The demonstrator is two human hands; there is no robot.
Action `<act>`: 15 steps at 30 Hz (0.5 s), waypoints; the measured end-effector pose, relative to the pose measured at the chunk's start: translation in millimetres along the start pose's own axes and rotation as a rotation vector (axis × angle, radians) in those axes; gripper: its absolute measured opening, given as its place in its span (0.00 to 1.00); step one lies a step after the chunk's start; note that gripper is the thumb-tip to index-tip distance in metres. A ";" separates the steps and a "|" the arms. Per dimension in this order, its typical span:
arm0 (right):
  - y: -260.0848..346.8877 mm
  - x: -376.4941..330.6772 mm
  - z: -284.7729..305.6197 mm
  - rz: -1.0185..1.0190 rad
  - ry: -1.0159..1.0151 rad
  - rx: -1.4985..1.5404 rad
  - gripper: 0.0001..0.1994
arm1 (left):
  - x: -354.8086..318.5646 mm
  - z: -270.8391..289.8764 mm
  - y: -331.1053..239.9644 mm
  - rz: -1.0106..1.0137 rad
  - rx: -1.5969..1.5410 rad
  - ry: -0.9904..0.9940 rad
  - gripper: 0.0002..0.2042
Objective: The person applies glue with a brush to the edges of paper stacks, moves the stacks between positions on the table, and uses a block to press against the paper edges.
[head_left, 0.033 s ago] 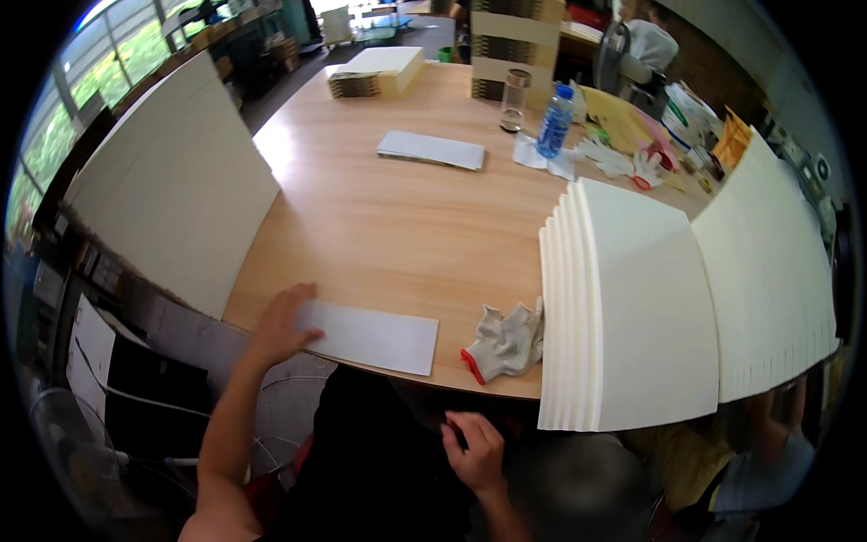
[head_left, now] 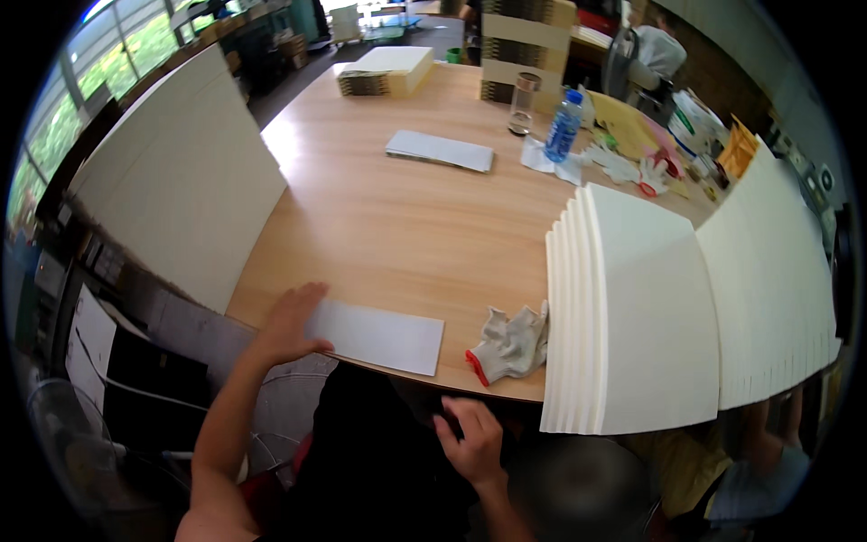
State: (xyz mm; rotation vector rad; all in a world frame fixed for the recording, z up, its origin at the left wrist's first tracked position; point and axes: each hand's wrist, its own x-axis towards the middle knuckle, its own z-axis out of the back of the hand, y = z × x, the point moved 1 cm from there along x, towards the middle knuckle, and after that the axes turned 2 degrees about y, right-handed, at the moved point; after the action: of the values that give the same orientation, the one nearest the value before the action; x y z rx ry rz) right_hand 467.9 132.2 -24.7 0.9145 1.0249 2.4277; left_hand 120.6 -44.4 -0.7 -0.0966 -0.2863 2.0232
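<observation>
My left hand (head_left: 294, 323) is open, resting at the left end of a white rectangular card or sheet (head_left: 384, 339) on the near edge of the wooden table (head_left: 406, 217). Its fingers cover that end. In front of the table edge, over my dark clothing, my right hand (head_left: 471, 440) is loosely curled, its thumb and forefinger apart and nothing visible in it. A crumpled white work glove (head_left: 510, 345) with a red cuff lies to the right of the card.
Large cream boards (head_left: 655, 316) fan out along the right side. A tall board (head_left: 185, 176) stands at the left. Farther back are a thin white stack (head_left: 440, 151), a blue-capped bottle (head_left: 564, 129), a glass jar (head_left: 523, 104) and bundled stacks (head_left: 384, 72). A person (head_left: 657, 50) sits beyond.
The whole view has shifted slightly. My right hand has risen a little toward the table edge and its fingers have loosened slightly. The left hand stays at the card's end.
</observation>
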 end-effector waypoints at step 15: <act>-6.6 90.9 -51.3 0.118 0.378 -0.474 0.48 | -12.8 21.5 9.5 -0.204 0.107 0.171 0.53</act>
State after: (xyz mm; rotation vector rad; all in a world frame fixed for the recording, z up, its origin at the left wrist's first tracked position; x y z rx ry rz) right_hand 367.0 159.2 -17.9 0.3738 0.4622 2.8285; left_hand 114.0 -63.3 17.1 -0.1659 -0.0758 1.8105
